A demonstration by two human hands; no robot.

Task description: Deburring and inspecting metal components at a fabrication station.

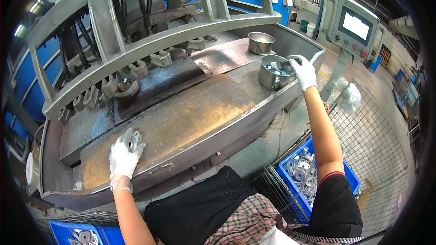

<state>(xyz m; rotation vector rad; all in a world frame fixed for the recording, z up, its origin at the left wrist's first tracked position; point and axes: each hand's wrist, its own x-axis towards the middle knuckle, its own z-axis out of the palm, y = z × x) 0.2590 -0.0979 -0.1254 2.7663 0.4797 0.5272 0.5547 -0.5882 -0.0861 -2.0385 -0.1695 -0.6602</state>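
L hand (126,154), in a white glove, is at the near left of the table (181,129), fingers closed round a small grey metal part (134,141) w/ a ring-like end, low over the brownish board surface. R hand (303,71), also gloved, is at the far right, fingers bent over the right rim of a handled metal pot (267,78) w/ small pieces (277,67) inside; can't tell if they're pinching a piece or just touching the rim. A 2nd metal pot (260,50) stands just beyond it. Big grey machine frame (159,47) w/ a row of metal blocks (161,59) spans the far left side. Control panel (338,29) w/ lit screen is far right. Blue crate (351,180) of grey metal parts (302,174) sits near right, below table level; another blue crate (56,231) w/ similar parts is near left.
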